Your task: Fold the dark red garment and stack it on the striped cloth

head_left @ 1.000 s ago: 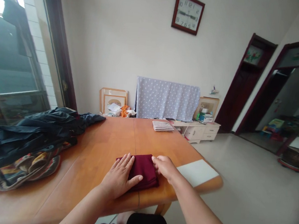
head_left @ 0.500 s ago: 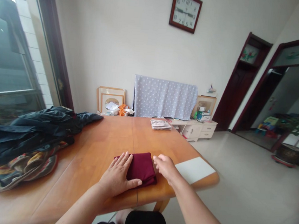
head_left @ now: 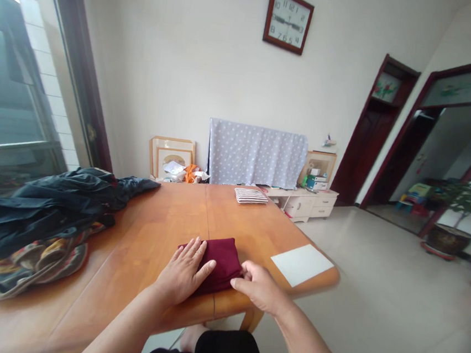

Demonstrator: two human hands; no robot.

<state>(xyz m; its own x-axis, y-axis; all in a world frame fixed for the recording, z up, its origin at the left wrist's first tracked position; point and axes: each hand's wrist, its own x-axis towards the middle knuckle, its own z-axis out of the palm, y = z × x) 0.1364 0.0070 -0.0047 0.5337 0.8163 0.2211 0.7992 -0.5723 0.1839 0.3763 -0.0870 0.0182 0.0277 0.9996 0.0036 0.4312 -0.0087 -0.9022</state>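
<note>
A folded maroon cloth (head_left: 223, 258) lies near the front edge of the wooden table (head_left: 174, 209). Flat on its left part rests my left hand (head_left: 182, 271), fingers stretched out and thumb apart. At the cloth's right near corner, my right hand (head_left: 260, 284) has its fingers curled, with the corner between thumb and fingers. The cloth's layers show along its near right edge. Part of the cloth's left side is hidden beneath my left hand.
A white sheet (head_left: 302, 264) lies at the table's right corner. Farther back is a folded striped cloth (head_left: 251, 196). Dark clothes (head_left: 62, 198) and a patterned garment (head_left: 44, 263) are heaped at the left. A low white cabinet (head_left: 311, 205) stands beyond.
My right hand has moved toward me, from beside the cloth's right edge to its near corner, and closed there. My left thumb has shifted up and away from the near edge.
</note>
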